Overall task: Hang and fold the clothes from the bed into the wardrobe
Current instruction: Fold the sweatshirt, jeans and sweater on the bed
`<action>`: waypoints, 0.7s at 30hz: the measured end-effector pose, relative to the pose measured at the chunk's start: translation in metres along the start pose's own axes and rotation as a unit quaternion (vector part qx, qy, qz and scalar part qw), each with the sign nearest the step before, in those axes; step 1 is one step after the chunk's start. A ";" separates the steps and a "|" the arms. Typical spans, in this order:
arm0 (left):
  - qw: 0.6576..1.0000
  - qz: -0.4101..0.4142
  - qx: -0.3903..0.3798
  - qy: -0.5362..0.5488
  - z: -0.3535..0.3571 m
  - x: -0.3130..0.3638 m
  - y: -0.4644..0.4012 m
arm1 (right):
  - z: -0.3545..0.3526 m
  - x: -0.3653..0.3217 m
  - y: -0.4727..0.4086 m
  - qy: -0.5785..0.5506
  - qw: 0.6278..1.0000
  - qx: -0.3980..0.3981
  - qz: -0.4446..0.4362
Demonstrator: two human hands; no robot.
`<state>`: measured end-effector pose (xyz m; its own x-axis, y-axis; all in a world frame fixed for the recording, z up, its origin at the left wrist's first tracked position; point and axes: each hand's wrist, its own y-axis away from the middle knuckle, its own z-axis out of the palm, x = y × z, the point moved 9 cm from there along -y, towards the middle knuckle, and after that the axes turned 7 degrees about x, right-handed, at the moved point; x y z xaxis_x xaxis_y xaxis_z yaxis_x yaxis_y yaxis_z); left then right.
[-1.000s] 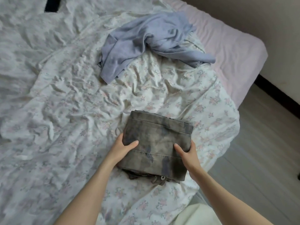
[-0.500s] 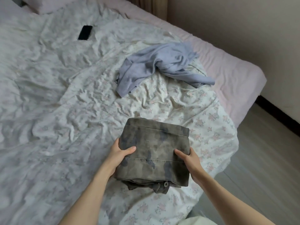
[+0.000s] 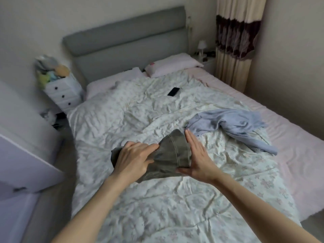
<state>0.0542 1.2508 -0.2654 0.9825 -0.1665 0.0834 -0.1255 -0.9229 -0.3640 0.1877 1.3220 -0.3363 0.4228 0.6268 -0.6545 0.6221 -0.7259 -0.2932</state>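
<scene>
Now both hands, left hand (image 3: pixel 133 159) and right hand (image 3: pixel 197 159), hold the folded, mottled olive garment (image 3: pixel 172 155).

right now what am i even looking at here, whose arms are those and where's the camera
No machine here: a person wears a camera on the head, so the single picture looks forward and down along their own arms. The left hand has a grip on a folded grey-green garment; the right hand is flat against its side, fingers straight. Below is a bed with a floral cover. On it lie a crumpled light blue top and a black phone. Pillows sit by the grey headboard.
</scene>
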 end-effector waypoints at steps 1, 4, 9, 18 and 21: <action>0.999 0.006 0.025 -0.021 -0.020 0.001 0.007 | -0.006 -0.021 -0.003 0.000 0.999 0.001 -0.039; 0.995 0.011 0.080 -0.058 -0.073 0.001 0.036 | -0.022 -0.085 -0.010 -0.022 0.990 0.003 -0.138; 0.980 -0.001 0.161 -0.118 -0.161 -0.014 0.107 | -0.017 -0.189 -0.018 -0.066 0.973 -0.060 -0.214; 0.895 -0.361 0.254 -0.065 -0.295 -0.123 0.303 | 0.124 -0.365 0.011 -0.269 0.919 -0.238 -0.163; 0.874 -0.403 0.259 -0.075 -0.333 -0.149 0.371 | 0.177 -0.417 0.023 -0.283 0.917 -0.247 -0.133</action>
<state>-0.1841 0.8177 -0.1037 0.7346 0.5497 0.3976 0.6573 -0.4314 -0.6180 -0.0912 0.9938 -0.1938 -0.1100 0.4147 -0.9033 0.9356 -0.2637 -0.2349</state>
